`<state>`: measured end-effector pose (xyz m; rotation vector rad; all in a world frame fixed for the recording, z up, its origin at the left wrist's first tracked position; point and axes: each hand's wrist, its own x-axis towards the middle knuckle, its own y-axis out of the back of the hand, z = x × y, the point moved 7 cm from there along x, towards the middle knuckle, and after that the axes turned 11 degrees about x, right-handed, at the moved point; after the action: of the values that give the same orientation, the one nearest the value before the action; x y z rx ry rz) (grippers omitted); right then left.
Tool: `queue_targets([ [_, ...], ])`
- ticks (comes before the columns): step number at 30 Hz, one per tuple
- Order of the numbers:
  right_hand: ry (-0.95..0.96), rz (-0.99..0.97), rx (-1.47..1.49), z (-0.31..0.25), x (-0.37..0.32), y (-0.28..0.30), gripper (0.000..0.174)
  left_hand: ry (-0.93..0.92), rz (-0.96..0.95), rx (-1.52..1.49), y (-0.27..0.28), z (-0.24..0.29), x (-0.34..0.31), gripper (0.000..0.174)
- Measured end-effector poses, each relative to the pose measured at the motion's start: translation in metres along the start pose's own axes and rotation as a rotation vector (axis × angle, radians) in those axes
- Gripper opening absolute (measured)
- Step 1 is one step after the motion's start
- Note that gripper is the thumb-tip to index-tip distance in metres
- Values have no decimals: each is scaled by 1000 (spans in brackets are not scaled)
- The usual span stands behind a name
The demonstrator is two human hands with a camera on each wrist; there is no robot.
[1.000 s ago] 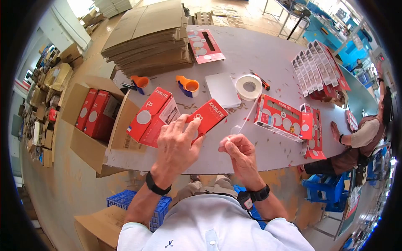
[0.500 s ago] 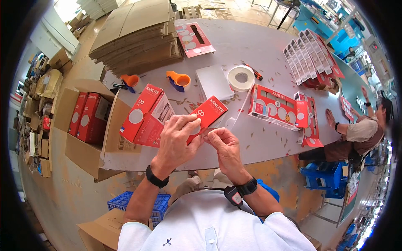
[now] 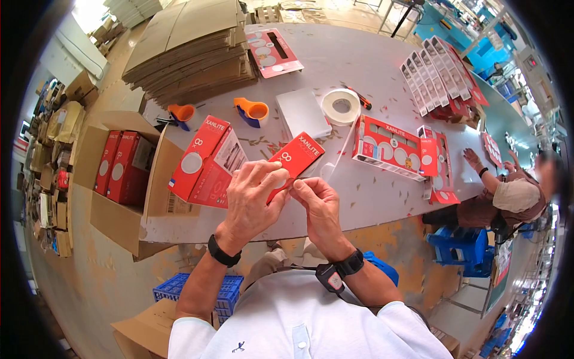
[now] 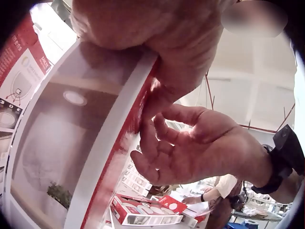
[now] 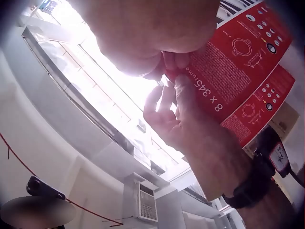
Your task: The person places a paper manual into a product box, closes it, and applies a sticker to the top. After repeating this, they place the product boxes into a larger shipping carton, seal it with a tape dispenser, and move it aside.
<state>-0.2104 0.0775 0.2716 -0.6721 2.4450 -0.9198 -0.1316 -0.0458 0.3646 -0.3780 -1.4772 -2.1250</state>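
Note:
A red Xanlite box (image 3: 305, 151) with a large "8" is gripped by my left hand (image 3: 254, 191), fingers over its top and thumb along the near side. My right hand (image 3: 321, 209) has thumb and forefinger pinched together at the box's near right edge, on a tiny pale sticker that is mostly hidden. In the left wrist view the box's clear window (image 4: 71, 129) faces the camera. Printed text covers the box side (image 5: 214, 71) in the right wrist view, where a bright speck shows between the fingertips. Another red box (image 3: 203, 161) stands just left of the left hand.
An open carton (image 3: 119, 224) with two red boxes stands left. Behind are tape dispensers (image 3: 254, 112), a white stack (image 3: 304, 115), a white roll (image 3: 341, 106) with a trailing strip, and a cutter (image 3: 357, 99). More packaging (image 3: 388, 146) and another person (image 3: 514, 197) are at right.
My right hand has moved left and up, from apart from the box to its edge, and has stayed there since. My left hand keeps its grip. The whole view has shifted slightly.

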Motion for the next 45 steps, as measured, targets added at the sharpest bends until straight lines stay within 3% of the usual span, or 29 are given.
queue_targets([
  [11,-45,30,-32,0,-1,5,16,5,-26,16,-1,2,-1,35],
  [22,-38,-59,-7,10,9,12,16,-19,-47,28,-2,5,1,30],
  [26,-175,15,-31,34,14,44,20,6,-29,56,-7,4,-1,29],
  [29,49,30,-475,8,12,68,29,33,1,77,-5,4,3,35],
  [30,337,23,-876,-29,10,54,37,57,0,80,-4,6,0,38],
  [32,878,-144,-1044,-97,0,0,53,89,5,68,-3,7,-1,45],
  [35,932,-299,-1326,-114,10,-61,68,107,30,45,-3,9,2,53],
  [38,668,-499,-1525,-73,62,-53,75,94,41,31,-1,11,1,55],
  [41,834,-583,-1676,-129,106,-60,73,104,33,75,2,6,-1,60],
  [43,537,-970,-1627,-128,109,-78,87,116,19,74,3,7,-1,63],
  [45,558,-1288,-1852,-96,73,-108,98,122,18,60,3,10,-4,66],
])
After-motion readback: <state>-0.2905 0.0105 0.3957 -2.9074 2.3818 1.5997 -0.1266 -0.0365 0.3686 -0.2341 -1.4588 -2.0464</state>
